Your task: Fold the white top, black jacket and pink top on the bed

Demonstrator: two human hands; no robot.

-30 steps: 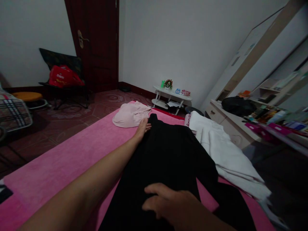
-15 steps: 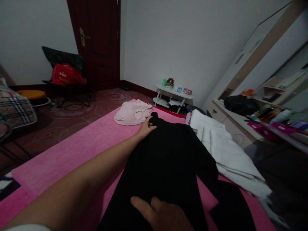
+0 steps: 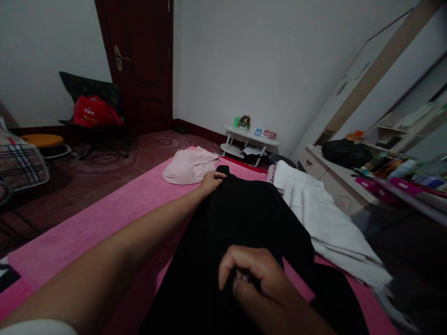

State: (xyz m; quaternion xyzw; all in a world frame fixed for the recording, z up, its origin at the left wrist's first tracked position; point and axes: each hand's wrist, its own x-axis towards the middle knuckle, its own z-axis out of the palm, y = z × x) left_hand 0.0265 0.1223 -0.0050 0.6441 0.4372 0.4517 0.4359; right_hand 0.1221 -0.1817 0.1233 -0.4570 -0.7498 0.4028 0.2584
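A black long-sleeved garment (image 3: pixel 244 209) lies spread over the pink bed cover (image 3: pixel 132 204), one sleeve reaching down to the right. At its far left, beside the collar-like end, my left hand (image 3: pixel 211 182) has its fingers closed on the fabric edge. My right hand (image 3: pixel 258 279) is over the lower middle of the garment, fingers curled and thumb apart from the index finger. Nothing shows between them; whether the fingertips touch the cloth, I cannot tell. Just beyond my left hand rests a pale pink folded cloth piece (image 3: pixel 188 166).
White folded fabric (image 3: pixel 328 218) is stacked along the bed's right side. Farther right stands a dresser (image 3: pixel 330 179) with a black bag (image 3: pixel 345 152) and bottles. A small white table (image 3: pixel 249 135) is by the wall, and a chair holds a red bag (image 3: pixel 94 111) at left.
My right hand has risen and moved right and farther forward, its fingers curling. My left hand stays by the collar end, its fingers now closed more tightly. The view has shifted slightly.
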